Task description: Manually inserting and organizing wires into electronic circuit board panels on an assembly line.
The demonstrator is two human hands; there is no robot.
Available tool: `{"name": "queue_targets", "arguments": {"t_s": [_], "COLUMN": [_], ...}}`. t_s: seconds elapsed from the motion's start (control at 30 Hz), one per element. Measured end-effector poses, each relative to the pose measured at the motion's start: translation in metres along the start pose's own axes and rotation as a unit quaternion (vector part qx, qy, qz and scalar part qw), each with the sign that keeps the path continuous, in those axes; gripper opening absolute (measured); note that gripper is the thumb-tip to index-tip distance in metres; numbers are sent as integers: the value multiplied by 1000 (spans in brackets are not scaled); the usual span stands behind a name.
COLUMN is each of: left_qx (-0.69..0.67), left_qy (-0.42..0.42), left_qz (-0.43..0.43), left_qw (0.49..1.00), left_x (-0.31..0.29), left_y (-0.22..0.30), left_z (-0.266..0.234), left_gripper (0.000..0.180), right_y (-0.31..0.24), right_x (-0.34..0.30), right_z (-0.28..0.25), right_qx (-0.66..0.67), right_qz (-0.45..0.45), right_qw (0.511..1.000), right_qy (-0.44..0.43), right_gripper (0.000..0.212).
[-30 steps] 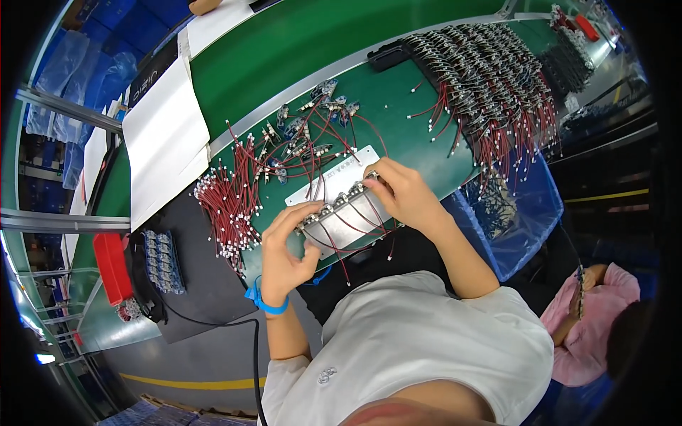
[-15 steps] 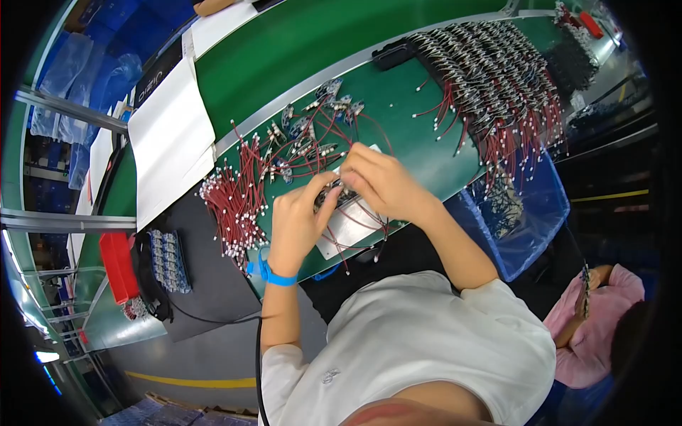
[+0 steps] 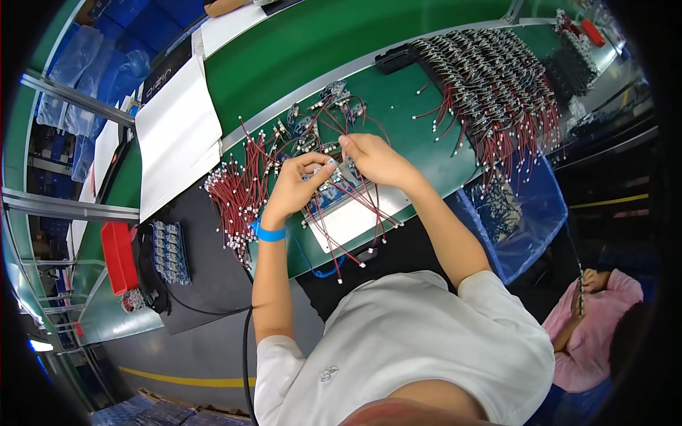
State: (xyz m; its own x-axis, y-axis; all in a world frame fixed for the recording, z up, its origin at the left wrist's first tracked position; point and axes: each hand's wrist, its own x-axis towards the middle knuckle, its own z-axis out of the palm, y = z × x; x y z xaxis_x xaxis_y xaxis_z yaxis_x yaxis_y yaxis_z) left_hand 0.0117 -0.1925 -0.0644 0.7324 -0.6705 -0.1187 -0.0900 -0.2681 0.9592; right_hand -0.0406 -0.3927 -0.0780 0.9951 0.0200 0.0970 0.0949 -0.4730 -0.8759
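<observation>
In front of me a pale flat plate [image 3: 348,224] carries a row of small blue circuit boards [image 3: 328,193] along its far side. Red wires [image 3: 341,245] with white end plugs trail from the boards over its near edge. My left hand [image 3: 302,183], a blue band on its wrist, pinches at the row's far edge; its fingertips hide what they hold. My right hand [image 3: 376,160] is closed, thumb and forefinger pinching thin red wire just beyond the plate. Loose wired circuit boards [image 3: 307,128] lie tangled beyond both hands.
Left of the plate lies a heap of red wires [image 3: 238,195] with white plugs. Many wired boards [image 3: 490,85] cover a mat at the far right, above a blue-lined bin [image 3: 522,220]. White paper [image 3: 177,142], a red bin [image 3: 118,257] and a person in pink [image 3: 597,319] are around.
My hands have drawn apart, the right one moving away from me to pinch wire. The board row on the plate is now more exposed, and the trailing wires have shifted.
</observation>
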Motion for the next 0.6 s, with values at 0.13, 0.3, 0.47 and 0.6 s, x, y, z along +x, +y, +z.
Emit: {"name": "queue_targets", "arguments": {"t_s": [0.13, 0.3, 0.47, 0.6], "left_qx": [-128, -215, -218, -264], "left_qy": [31, 101, 178, 296], "left_qz": [-22, -12, 45, 107], "left_qw": [991, 971, 959, 912], "left_x": [0, -8, 11, 51], "left_y": [-18, -16, -2, -3], "left_z": [-3, -26, -62, -57], "left_gripper": [21, 19, 16, 19], "right_y": [12, 4, -15, -36], "right_x": [-7, -14, 28, 87], "right_z": [-7, -14, -31, -20], "right_qx": [168, 331, 259, 159], "right_qz": [9, -146, -145, -194], "right_qw": [984, 920, 932, 940], "right_qy": [66, 152, 209, 231], "right_gripper": [46, 42, 40, 37]}}
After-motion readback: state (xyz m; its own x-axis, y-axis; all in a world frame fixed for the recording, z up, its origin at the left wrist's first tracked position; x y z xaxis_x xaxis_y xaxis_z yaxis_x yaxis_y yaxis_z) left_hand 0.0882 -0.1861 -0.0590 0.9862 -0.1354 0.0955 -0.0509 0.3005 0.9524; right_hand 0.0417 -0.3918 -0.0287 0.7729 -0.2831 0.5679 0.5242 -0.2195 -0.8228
